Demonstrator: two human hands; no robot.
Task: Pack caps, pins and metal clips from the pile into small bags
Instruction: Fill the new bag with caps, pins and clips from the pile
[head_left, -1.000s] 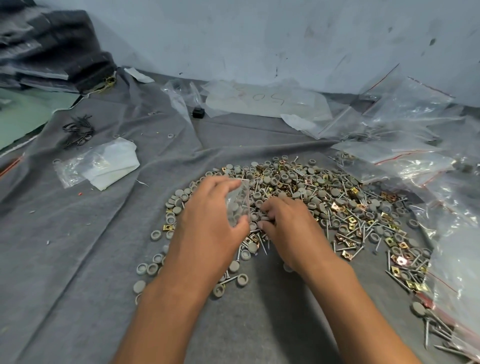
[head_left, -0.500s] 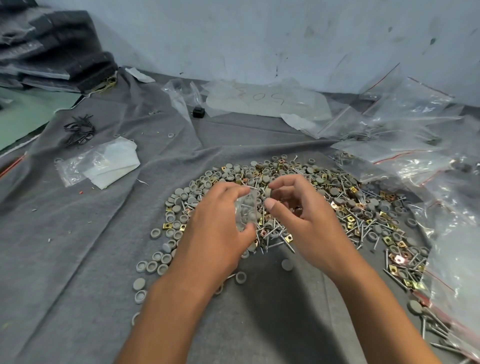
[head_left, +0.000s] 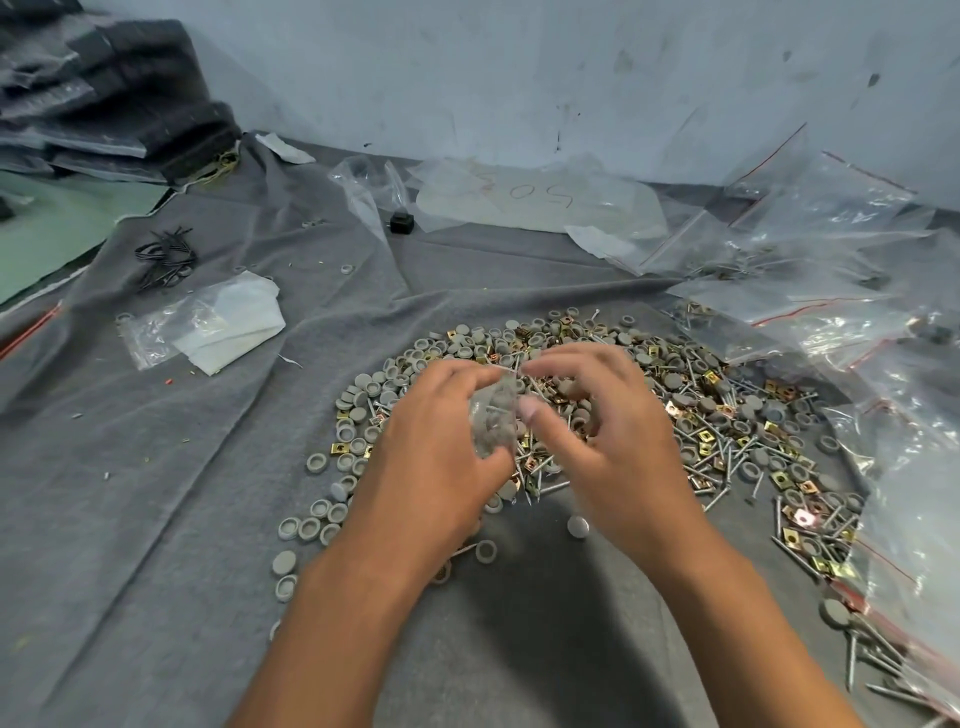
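A wide pile (head_left: 717, 415) of grey round caps, silver pins and gold metal clips lies on the grey cloth. Over its near left part, my left hand (head_left: 441, 457) grips a small clear bag (head_left: 493, 421) upright, with a few caps inside it. My right hand (head_left: 608, 441) is raised beside the bag's mouth, fingers curled, and pinches a thin silver pin (head_left: 506, 370) at the top of the bag. The parts of the pile under both hands are hidden.
Heaped clear zip bags (head_left: 831, 270) with red lines fill the right side. A flat stack of small bags (head_left: 208, 327) lies at the left, black wire ties (head_left: 166, 257) behind it. Loose caps (head_left: 311, 527) trail toward me. Folded dark cloth (head_left: 104, 93) sits far left.
My right hand rose from the pile, where it was picking, up to the bag's mouth with a pin. My left hand lifted the bag slightly and kept hold of it.
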